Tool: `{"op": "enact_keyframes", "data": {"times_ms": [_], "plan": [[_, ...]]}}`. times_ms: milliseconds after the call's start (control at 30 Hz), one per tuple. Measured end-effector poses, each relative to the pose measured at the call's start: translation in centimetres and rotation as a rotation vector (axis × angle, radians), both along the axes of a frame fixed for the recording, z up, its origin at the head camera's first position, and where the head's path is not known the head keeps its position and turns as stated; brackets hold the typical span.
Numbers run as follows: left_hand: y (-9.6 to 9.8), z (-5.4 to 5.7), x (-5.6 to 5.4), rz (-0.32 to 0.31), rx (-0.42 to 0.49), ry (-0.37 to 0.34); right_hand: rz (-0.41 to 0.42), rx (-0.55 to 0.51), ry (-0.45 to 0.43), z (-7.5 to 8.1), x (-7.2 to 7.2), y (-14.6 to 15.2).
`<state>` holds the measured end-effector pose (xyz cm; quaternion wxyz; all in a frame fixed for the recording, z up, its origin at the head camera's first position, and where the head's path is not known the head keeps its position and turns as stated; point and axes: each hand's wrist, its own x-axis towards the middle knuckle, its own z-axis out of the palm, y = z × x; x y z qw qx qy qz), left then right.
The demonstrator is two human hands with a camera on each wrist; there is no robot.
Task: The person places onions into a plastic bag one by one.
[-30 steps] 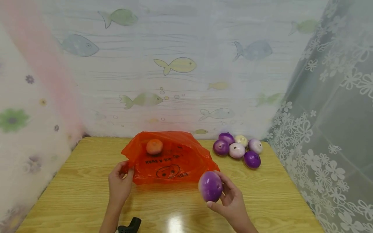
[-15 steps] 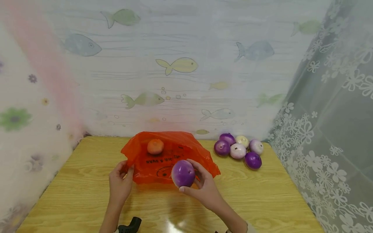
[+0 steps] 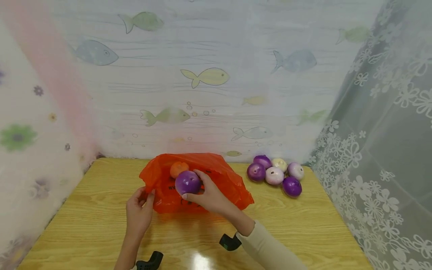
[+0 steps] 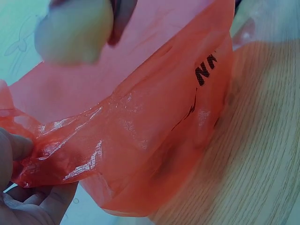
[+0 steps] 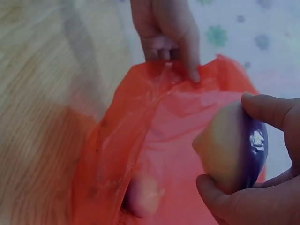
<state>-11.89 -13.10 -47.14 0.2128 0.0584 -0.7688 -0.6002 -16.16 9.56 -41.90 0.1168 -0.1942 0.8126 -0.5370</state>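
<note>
In the head view my right hand point(image 3: 212, 195) holds a glossy purple onion point(image 3: 186, 183) between thumb and fingers, above the mouth of a red plastic bag point(image 3: 231, 183). The right wrist view shows that the onion's point(image 5: 225, 145) other side is cream and pointed. My left hand point(image 3: 139, 212) pinches the bag's left edge, which the left wrist view shows gathered between thumb and fingers. The bag lies on its side with its mouth towards me. Inside it rests another round onion point(image 3: 177, 167), tinted orange in the head view and partly hidden by the held one.
Several purple and pale onions point(image 3: 274, 175) sit grouped at the back right of the wooden table point(image 3: 297, 228). A fish-patterned curtain point(image 3: 209, 116) hangs along the back edge. Each wrist wears a black device; the left device point(image 3: 150, 261) shows near the front edge.
My right hand has carried the onion leftward and away from me, from the bag's right front corner to over its opening. The left hand keeps its place on the bag edge.
</note>
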Motion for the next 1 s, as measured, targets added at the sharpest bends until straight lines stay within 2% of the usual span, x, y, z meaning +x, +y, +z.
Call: {"op": "enact_keyframes", "data": {"times_ms": [167,300,567,800,867,1000], "plan": [[-0.2,-0.1,0.1,0.0,-0.009,-0.01,-0.012,0.081,0.109,-0.9,-2.3,-2.5],[-0.3,-0.2,0.0,0.0,0.004,0.002,-0.034,0.092,0.176,-1.4,-4.0,-3.9],[-0.3,-0.4,-0.1,0.0,0.007,0.018,-0.117,0.093,0.14,-2.3,-7.1,-4.6],[-0.3,-0.4,-0.2,0.008,0.027,0.027,-0.16,-0.051,0.179,-4.0,-9.5,-4.0],[-0.2,-0.4,-0.2,0.014,0.029,0.029,-0.175,-0.053,0.182,-4.3,-9.9,-3.7],[-0.1,-0.4,-0.3,0.016,0.031,0.023,-0.207,-0.008,0.125,-4.8,-10.3,-3.1]]}}
